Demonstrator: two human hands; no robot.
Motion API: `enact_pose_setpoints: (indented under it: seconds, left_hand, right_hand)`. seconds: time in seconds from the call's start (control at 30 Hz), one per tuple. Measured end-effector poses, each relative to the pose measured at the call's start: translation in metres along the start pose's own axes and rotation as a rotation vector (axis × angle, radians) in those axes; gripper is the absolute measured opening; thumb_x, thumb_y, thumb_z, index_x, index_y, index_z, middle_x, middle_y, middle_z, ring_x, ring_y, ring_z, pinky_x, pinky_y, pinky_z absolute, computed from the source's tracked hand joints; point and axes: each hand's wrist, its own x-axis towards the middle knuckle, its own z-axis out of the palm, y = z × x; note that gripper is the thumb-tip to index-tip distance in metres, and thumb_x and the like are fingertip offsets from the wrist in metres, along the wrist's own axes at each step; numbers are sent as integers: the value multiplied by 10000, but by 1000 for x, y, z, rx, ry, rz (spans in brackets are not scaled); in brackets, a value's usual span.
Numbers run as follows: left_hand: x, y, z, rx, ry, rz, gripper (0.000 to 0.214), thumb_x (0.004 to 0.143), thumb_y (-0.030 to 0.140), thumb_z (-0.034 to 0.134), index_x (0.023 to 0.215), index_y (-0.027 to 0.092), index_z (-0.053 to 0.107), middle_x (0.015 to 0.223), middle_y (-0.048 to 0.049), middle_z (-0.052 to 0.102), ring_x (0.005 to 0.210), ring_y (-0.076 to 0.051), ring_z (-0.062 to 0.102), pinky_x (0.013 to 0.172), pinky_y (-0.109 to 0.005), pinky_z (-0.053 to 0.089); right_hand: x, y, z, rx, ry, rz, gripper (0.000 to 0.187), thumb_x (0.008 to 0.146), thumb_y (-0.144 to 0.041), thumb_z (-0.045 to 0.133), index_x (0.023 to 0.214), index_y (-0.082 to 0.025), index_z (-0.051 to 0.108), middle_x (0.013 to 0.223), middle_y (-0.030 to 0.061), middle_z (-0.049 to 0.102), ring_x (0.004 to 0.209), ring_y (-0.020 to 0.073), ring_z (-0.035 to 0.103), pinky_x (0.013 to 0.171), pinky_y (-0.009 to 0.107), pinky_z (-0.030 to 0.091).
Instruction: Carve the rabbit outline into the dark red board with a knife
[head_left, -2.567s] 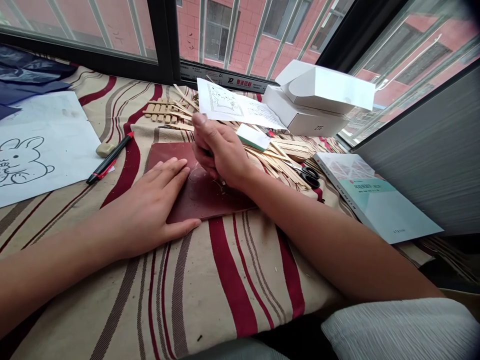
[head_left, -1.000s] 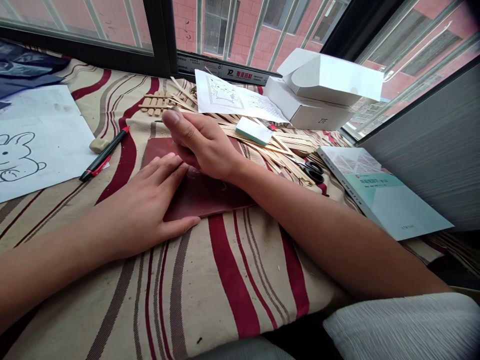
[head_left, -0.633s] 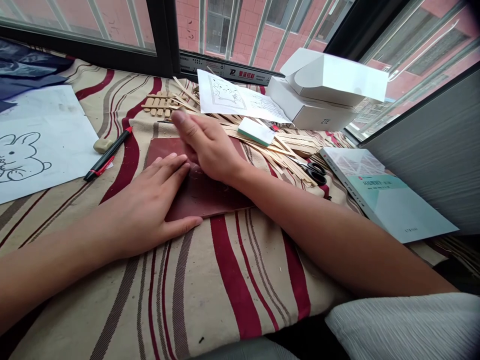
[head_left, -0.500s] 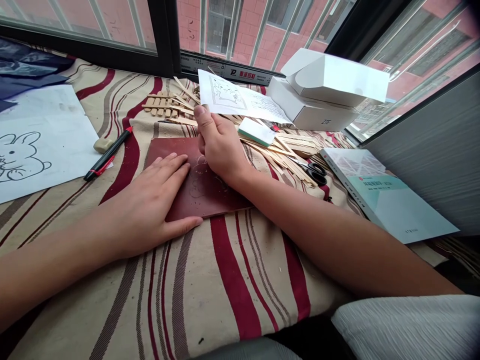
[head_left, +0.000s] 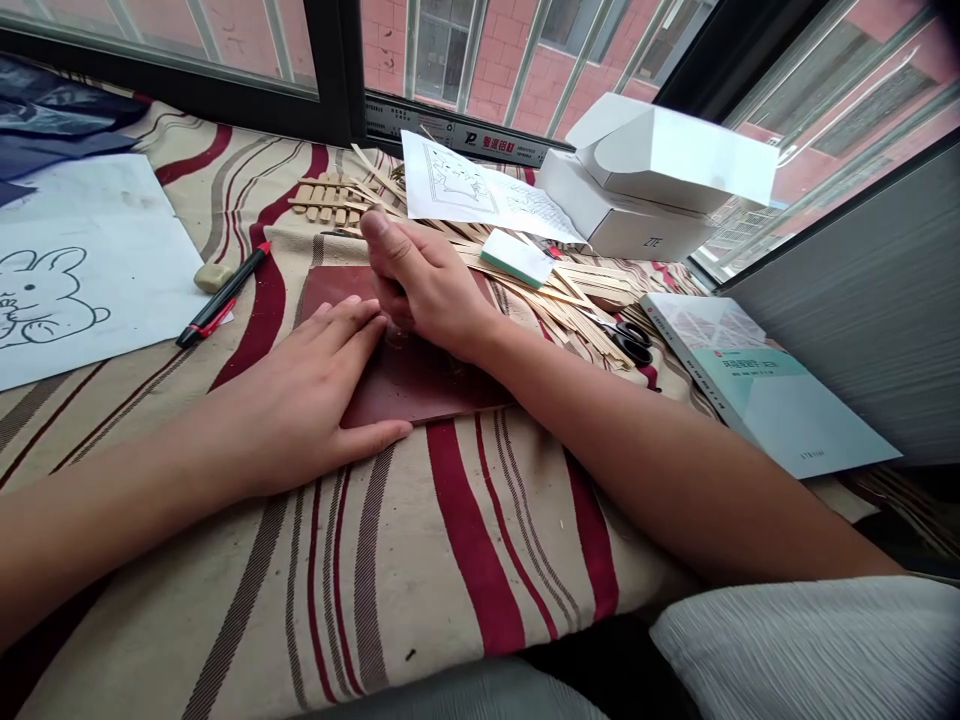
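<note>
A reddish-brown sheet (head_left: 442, 385) lies on the striped cloth, with pale lines scratched into its surface. My left hand (head_left: 315, 385) rests flat on its left part, fingers stretched out and the thumb along the near edge. Over the sheet's middle, my right hand (head_left: 431, 280) is closed in a fist, thumb on top. Whatever it grips is hidden inside the fingers. Most of the scratched drawing is covered by my right hand. To the left lies a white paper (head_left: 90, 290) with a rabbit drawn in black.
A black and red pen (head_left: 225, 295) and an eraser (head_left: 213, 277) lie by the rabbit paper. Behind the sheet are thin wooden sticks (head_left: 555, 310), a white-green block (head_left: 516, 258), scissors (head_left: 634, 343) and a printed paper (head_left: 457, 185). A white box (head_left: 637, 215) and a book (head_left: 772, 385) stand right.
My right fist has shifted left and a little nearer along the sheet, covering more of the scratched lines. My left hand stays pressed on the sheet. The view has shifted slightly.
</note>
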Motion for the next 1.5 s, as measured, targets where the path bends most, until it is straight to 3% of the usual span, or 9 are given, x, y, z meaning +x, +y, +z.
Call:
enact_pose_setpoints:
  seconds: [0.13,0.23,0.33,0.5,0.57,0.77,1.03,1.3,1.5]
  left_hand:
    - [-1,-5,6,16,49,44,1210,903,955,259,1703,55,375,1818,-184,308,1689,-407,270,1417,-525,192]
    - [-1,-9,9,33,48,48,1178,912,939,274,1709,78,374,1828,-164,292,1694,-393,261,1419,-519,180]
    - [-2,-9,9,49,45,49,1152,922,917,292,1724,91,344,1836,-152,272,1695,-391,255,1416,-523,184]
    - [-1,-7,7,70,23,23,1129,919,896,334,1748,131,302,1846,-126,247,1693,-419,247,1407,-551,201]
    - [-1,-7,7,66,14,9,1135,907,899,357,1750,142,301,1847,-122,247,1693,-425,241,1407,-561,196]
    - [-1,-6,7,32,45,29,1140,911,904,342,1730,110,345,1835,-139,276,1686,-414,261,1416,-538,186]
    - [3,3,-9,6,-76,-4,1162,913,860,410,1702,9,350,1817,-226,285,1693,-452,231,1408,-602,189]
    - [3,8,-12,29,-82,-8,1193,910,893,325,1695,-5,364,1811,-243,288,1701,-416,250,1414,-551,192]
    - [3,9,-15,31,-98,-11,1187,910,889,340,1703,5,356,1819,-225,280,1696,-434,247,1413,-560,201]
  right_hand:
    - [0,9,-9,-185,396,15,519,1162,-356,478,663,-246,392,654,-22,449,608,133,420,632,320,346]
    - [-2,14,-13,-273,532,33,487,1158,-337,494,686,-244,422,716,-4,522,652,144,459,677,329,374]
    - [-4,13,-11,-143,450,-43,536,1156,-485,456,677,-251,394,661,-21,473,614,129,438,635,308,372]
    - [-7,2,-2,288,-5,-25,608,1117,-693,373,690,-262,328,530,-71,333,481,96,319,479,263,291]
    - [-6,2,-1,272,28,27,612,1115,-692,370,687,-258,317,539,-69,324,482,94,309,473,260,280]
    - [-3,13,-8,-82,417,-29,587,1126,-557,512,652,-240,374,663,-4,438,639,132,401,572,289,331]
    - [-9,0,-3,316,15,9,570,1130,-603,462,694,-255,347,539,-59,360,499,100,342,470,251,333]
    - [-13,-4,-10,421,5,97,597,1079,-753,416,732,-277,322,481,-107,283,360,76,237,366,253,242]
    - [-9,-4,-9,282,245,-16,629,1083,-693,483,656,-257,330,521,-67,358,470,70,347,436,226,305]
